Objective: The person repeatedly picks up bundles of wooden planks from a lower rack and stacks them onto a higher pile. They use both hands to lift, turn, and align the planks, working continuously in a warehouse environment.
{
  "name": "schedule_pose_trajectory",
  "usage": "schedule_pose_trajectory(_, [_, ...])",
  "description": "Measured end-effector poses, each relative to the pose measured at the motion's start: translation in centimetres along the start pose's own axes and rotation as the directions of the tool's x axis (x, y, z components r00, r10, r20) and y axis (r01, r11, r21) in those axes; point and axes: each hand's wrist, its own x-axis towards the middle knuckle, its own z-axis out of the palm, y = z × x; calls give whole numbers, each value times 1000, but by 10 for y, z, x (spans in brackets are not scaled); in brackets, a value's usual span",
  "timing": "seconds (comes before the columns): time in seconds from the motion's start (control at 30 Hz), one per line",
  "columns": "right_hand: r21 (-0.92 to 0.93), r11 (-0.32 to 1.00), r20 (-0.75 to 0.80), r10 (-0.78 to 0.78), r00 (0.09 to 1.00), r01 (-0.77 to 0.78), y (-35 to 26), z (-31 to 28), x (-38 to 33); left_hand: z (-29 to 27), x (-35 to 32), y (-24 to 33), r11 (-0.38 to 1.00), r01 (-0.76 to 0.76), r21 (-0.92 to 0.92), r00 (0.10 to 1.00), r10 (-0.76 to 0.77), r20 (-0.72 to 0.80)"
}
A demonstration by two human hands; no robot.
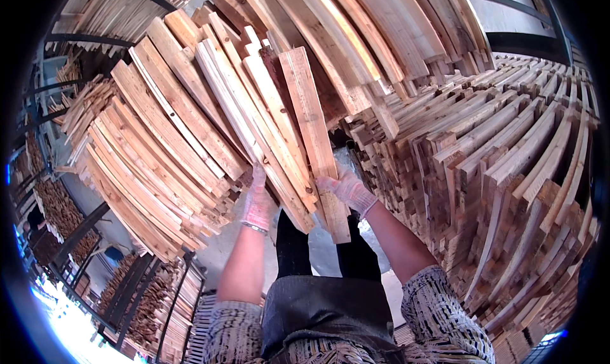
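Between my gloved hands lies a small bundle of long pale wooden boards (273,126), their near ends pointing toward me. Along the left edge of these boards my left hand (257,197) is closed, its fingers partly hidden behind the wood. My right hand (349,190) is closed round a wider, flat wooden board (307,113) at the right of the bundle, close to its near end. This board stands slightly apart from the others at its far end. Both hands wear pinkish-white work gloves.
A stack of boards (159,129) lies close on the left, and another (375,27) rises ahead. Layered wood piles (495,167) fill the right side. Dark metal racking (79,237) holds more wood at far left. Grey floor (222,249) shows below my hands.
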Motion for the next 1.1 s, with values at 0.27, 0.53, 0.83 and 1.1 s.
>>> schedule_pose_trajectory(0.27, [225, 970, 231, -141, 963, 89, 3, 19, -152, 23, -122, 31, 947, 292, 132, 932, -251, -263])
schedule_pose_trajectory(0.53, [534, 843, 93, -138, 986, 67, -28, 51, -115, 3, -110, 24, 990, -10, 143, 991, 30, -133])
schedule_pose_trajectory(0.83, [512, 760, -16, -458, 889, 401, -89, 42, -204, 56, -190, 67, 980, -107, 170, 972, 138, -187])
schedule_pose_trajectory(1.1, [413, 511, -136, -783, 606, 753, -160, -10, -388, 218, -287, 138, 879, -417, 231, 877, 322, 356])
